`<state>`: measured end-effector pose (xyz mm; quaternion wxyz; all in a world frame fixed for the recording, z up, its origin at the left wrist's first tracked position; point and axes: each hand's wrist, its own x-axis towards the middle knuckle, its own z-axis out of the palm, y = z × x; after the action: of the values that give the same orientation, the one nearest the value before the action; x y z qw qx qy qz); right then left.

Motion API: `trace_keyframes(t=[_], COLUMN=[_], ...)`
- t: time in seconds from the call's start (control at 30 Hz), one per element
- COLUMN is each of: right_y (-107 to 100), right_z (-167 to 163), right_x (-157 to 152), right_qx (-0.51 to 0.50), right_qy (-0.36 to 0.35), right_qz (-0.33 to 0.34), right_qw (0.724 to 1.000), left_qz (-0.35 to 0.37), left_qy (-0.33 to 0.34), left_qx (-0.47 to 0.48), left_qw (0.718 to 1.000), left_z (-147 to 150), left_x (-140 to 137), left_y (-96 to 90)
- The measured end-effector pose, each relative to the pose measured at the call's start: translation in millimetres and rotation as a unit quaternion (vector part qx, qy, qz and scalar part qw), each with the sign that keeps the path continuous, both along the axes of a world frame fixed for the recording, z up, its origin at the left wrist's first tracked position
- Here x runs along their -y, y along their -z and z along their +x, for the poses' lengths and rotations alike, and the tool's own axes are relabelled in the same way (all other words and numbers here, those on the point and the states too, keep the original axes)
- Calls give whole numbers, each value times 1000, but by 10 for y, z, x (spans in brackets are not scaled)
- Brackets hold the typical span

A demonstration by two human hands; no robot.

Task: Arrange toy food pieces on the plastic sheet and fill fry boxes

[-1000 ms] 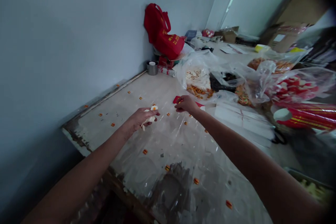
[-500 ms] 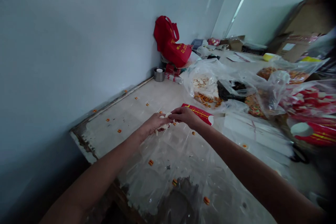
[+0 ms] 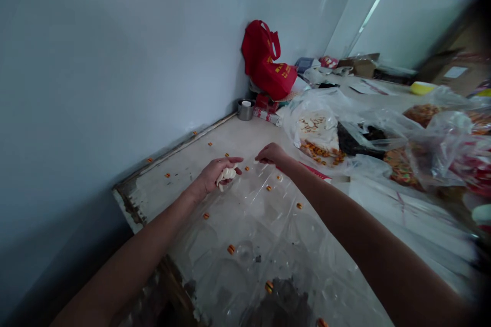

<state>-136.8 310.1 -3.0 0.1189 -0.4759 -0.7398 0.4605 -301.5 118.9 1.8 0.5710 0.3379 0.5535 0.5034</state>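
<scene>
My left hand (image 3: 217,173) is curled around a small bunch of flat white pieces (image 3: 227,174), its index finger stretched out. To its right, my right hand (image 3: 270,154) is pinched just above a sheet of clear moulded plastic (image 3: 245,230); whatever sits at its fingertips is too small to make out. Tiny burger-shaped pieces lie spaced out over the plastic, such as one burger piece (image 3: 230,249) in front and another burger piece (image 3: 299,206) further right. A red printed carton (image 3: 315,170) is partly hidden behind my right forearm.
Clear bags at the back right include a bag of white and orange pieces (image 3: 314,130). A metal cup (image 3: 245,110) and a red cloth bag (image 3: 268,69) stand by the wall. White flat sheets (image 3: 402,214) lie on the right. The worn table edge (image 3: 126,204) is at left.
My hands have moved apart: the right has left the white pieces and reached over the plastic, while the left keeps the bunch. The view has shifted slightly left.
</scene>
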Motion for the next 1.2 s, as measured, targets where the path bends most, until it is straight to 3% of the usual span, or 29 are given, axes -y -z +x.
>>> trace_keyframes(t=[0.13,0.23,0.33,0.43,0.6,0.67,0.7,0.77,0.83,0.9,1.03,1.13,1.2], right_y=[-19,-91,-118,-87,-32,-26,-23,-5,31,73,95,54,51], right_z=[34,49,11,-42,-156,-259,-328,-487,-642,-753,-786,-718,-677], right_x=[142,420,694,787,503,321,234,85,-24,-93,-97,63,237], right_qx=[10,-78,-175,-197,-183,-171,-136,-26,67,98,104,65,33], right_qy=[25,-24,-75,-62,-4,-9,-39,-144,-244,-297,-308,-252,-266], right_qz=[57,-49,-175,-177,-88,22,117,321,426,438,440,427,381], right_qw=[998,995,966,962,979,985,983,936,869,843,837,866,885], left_qz=[25,-1,-16,-43,-86,-78,-68,-52,-51,-60,-73,-82,-80], left_qy=[21,-11,-40,-44,-105,-129,-133,-140,-149,-149,-146,-156,-165], left_qx=[-16,-36,-40,-49,5,0,-10,-35,-56,-61,-14,21,35], left_qw=[999,999,998,997,991,989,989,988,986,985,987,984,982], left_z=[21,75,142,180,29,-104,-175,-314,-434,-526,-610,-612,-613], left_x=[14,-2,-42,-85,-121,-101,-82,-38,5,33,21,-18,-29], left_y=[-29,-22,-5,8,104,151,166,178,172,169,192,192,163])
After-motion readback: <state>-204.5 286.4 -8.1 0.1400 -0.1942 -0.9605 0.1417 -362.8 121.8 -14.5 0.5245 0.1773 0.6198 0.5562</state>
